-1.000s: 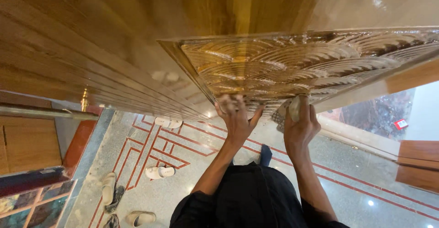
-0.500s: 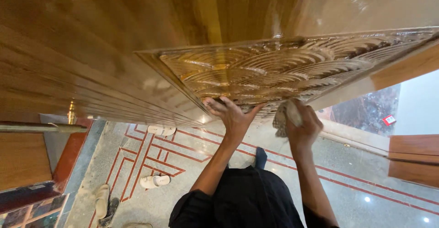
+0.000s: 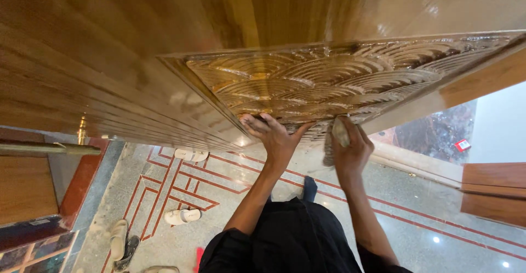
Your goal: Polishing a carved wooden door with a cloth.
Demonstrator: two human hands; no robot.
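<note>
Glossy carved door [image 3: 329, 81]: right hand [image 3: 350, 150] grip clutching cloth [image 3: 334, 139]; left hand [image 3: 274, 136] splayed.

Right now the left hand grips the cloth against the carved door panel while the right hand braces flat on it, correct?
Not quite: the hands are swapped. In the head view the right hand grips the cloth against the carved door panel, while the left hand braces on it with fingers spread.

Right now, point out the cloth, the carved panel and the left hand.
cloth [image 3: 330, 147], head view, on its hanging fold under the right hand.
carved panel [image 3: 329, 81], head view, middle of the carving.
left hand [image 3: 275, 139], head view, back of the hand.
</note>
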